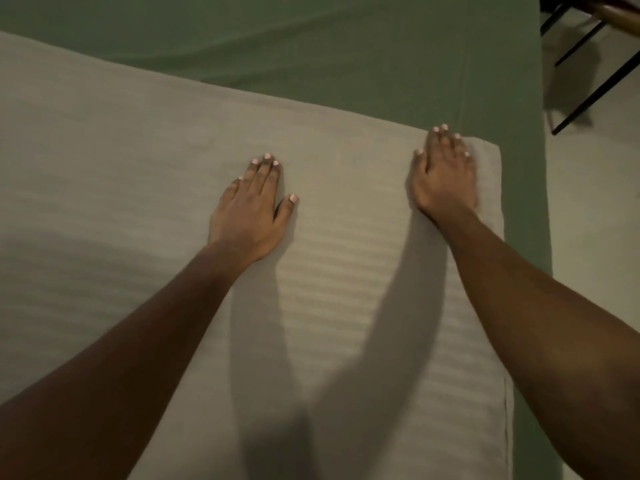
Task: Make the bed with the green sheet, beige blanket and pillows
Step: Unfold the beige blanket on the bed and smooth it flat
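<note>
One striped beige blanket [138, 150] lies on one green sheet [311, 46]. The left hand [249, 209] and right hand [445, 174] both press flat on it, fingers straight.

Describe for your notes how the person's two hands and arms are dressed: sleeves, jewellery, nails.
Both the left hand and right hand are bare, without gloves, rings, watch or bracelets. No sleeves are visible. The fingernails wear pale, whitish-pink polish.
</note>
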